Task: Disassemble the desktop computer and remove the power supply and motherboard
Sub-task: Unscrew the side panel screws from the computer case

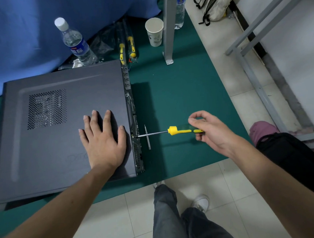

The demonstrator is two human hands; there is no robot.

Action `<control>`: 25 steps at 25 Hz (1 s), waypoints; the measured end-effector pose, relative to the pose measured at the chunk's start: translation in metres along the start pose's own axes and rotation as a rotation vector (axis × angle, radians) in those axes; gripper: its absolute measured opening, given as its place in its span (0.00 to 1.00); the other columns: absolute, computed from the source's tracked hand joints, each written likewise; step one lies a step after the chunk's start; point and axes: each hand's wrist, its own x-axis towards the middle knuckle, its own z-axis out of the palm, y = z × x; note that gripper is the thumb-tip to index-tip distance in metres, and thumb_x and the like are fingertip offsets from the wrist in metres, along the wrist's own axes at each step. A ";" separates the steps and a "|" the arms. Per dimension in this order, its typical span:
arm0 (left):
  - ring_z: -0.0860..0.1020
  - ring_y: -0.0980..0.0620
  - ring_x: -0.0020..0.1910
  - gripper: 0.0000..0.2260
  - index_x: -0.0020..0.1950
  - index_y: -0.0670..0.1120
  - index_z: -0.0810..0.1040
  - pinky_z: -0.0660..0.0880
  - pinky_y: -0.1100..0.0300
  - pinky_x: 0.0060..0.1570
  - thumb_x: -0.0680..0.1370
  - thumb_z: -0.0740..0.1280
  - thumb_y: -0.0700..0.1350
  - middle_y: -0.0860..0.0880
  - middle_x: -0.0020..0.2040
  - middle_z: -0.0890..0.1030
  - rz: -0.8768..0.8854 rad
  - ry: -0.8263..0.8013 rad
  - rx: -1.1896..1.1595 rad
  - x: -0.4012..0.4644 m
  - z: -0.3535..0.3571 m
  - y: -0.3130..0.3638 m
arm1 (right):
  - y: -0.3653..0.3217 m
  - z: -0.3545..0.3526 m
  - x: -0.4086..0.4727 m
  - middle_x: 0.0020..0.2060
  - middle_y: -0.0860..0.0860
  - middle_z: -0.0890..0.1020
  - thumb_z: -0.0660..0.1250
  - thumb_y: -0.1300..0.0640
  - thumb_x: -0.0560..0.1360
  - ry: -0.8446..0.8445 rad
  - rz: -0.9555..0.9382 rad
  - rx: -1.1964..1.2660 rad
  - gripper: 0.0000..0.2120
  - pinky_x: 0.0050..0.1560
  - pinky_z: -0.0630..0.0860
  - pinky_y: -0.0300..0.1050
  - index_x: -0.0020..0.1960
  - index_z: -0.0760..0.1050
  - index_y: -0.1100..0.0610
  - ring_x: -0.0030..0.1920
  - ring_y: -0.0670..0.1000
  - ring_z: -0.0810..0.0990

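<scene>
The computer case (63,130) is lying on its side on the green surface (179,98), with its side panel (93,90) still fitted and facing up. The rear face (134,132) is turned toward 3 o'clock. The power supply and motherboard are hidden inside, so the task is judged to be at its opening step: a rear panel screw is being worked loose.

The left hand (103,140) is being pressed flat on the panel, fingers straight and spread, near the 3 o'clock edge. The right hand (209,131) is gripping the yellow handle of the screwdriver (174,131), fingers curled round it. The shaft is being held roughly level, and its tip is meeting the rear face near the 5 o'clock corner of the case.

For a clean result, the shaft is best kept in line with the screw axis, and firm pressure toward 9 o'clock should be applied while turning, so that the tip is not camming out of the head. The case should be kept braced by the flat hand against that push. Whether the tip is fully seated cannot be told; the screw head is too small to see.

A loose metal bit (147,138) is lying on the surface just under the shaft. Two packaged screwdrivers (127,46), a water bottle (75,42) and a paper cup (154,32) are standing or lying toward 12 o'clock.
</scene>
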 end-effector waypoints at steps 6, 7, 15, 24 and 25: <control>0.67 0.43 0.69 0.17 0.62 0.50 0.77 0.58 0.40 0.72 0.75 0.64 0.54 0.45 0.64 0.71 0.323 -0.076 -0.233 -0.005 -0.022 -0.003 | -0.001 0.007 -0.007 0.47 0.54 0.75 0.70 0.57 0.77 0.021 0.080 0.080 0.05 0.47 0.80 0.45 0.50 0.77 0.57 0.44 0.51 0.79; 0.70 0.43 0.63 0.15 0.58 0.50 0.79 0.65 0.42 0.66 0.75 0.64 0.54 0.46 0.59 0.73 0.409 -0.098 -0.211 -0.005 -0.025 -0.004 | 0.000 0.007 -0.007 0.46 0.53 0.74 0.69 0.51 0.78 0.041 0.092 -0.038 0.09 0.43 0.79 0.44 0.50 0.77 0.57 0.40 0.50 0.77; 0.72 0.49 0.54 0.09 0.53 0.52 0.84 0.75 0.54 0.51 0.78 0.66 0.51 0.52 0.51 0.76 0.467 -0.452 0.155 0.030 -0.054 0.032 | -0.003 0.009 -0.003 0.44 0.51 0.75 0.70 0.54 0.77 0.128 0.063 -0.023 0.05 0.37 0.75 0.41 0.50 0.79 0.55 0.39 0.50 0.72; 0.75 0.49 0.52 0.06 0.47 0.45 0.81 0.76 0.54 0.46 0.79 0.68 0.47 0.51 0.52 0.75 0.449 -0.602 0.226 0.043 -0.051 0.049 | -0.008 -0.004 0.017 0.47 0.55 0.80 0.73 0.62 0.70 -0.006 0.083 0.209 0.09 0.45 0.77 0.44 0.49 0.80 0.56 0.45 0.52 0.78; 0.75 0.49 0.52 0.07 0.48 0.45 0.81 0.76 0.54 0.46 0.79 0.68 0.48 0.50 0.52 0.74 0.458 -0.599 0.229 0.041 -0.051 0.049 | -0.008 -0.007 0.018 0.48 0.54 0.82 0.73 0.62 0.68 -0.035 0.071 0.256 0.11 0.47 0.78 0.44 0.50 0.80 0.56 0.47 0.52 0.80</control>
